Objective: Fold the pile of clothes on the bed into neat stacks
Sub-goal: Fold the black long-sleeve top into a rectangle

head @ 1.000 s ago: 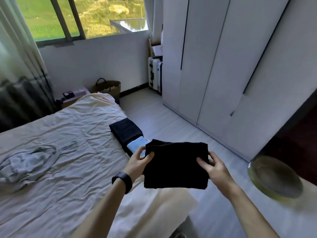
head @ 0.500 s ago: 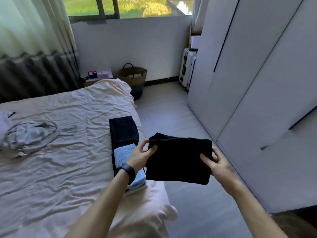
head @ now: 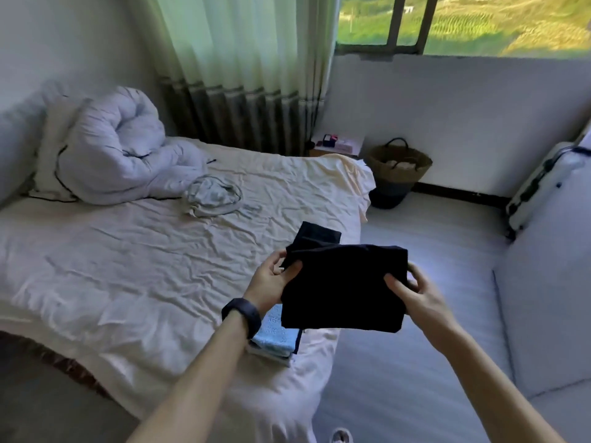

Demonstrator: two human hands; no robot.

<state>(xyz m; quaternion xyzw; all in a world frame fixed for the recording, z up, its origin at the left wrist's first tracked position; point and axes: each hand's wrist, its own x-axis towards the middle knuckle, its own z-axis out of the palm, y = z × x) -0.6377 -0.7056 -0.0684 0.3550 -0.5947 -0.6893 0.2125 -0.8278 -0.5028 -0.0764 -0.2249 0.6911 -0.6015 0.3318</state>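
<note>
Now: black folded garment [head: 342,289] is in the air between both hands, above the near right corner of the bed [head: 128,266].
Left hand [head: 271,279]: thumb on the cloth's front at its left edge, fingers curled behind. Pinching it. Dark wristband [head: 243,316] on that wrist.
Right hand [head: 415,295]: thumb on the front near the right edge, fingers wrapped behind. Gripping it.
Garment vs grip: hands at opposite side edges, cloth spans between them, lower edge hangs below both thumbs.
Below: light blue folded piece [head: 275,335] on the sheet, partly hidden by the left wrist. Dark folded piece [head: 316,233] just beyond it.
Unfolded: grey crumpled garment [head: 212,195] further up the bed, beside the bundled duvet [head: 121,148].
Floor: woven basket [head: 398,167] past the bed's far corner.
</note>
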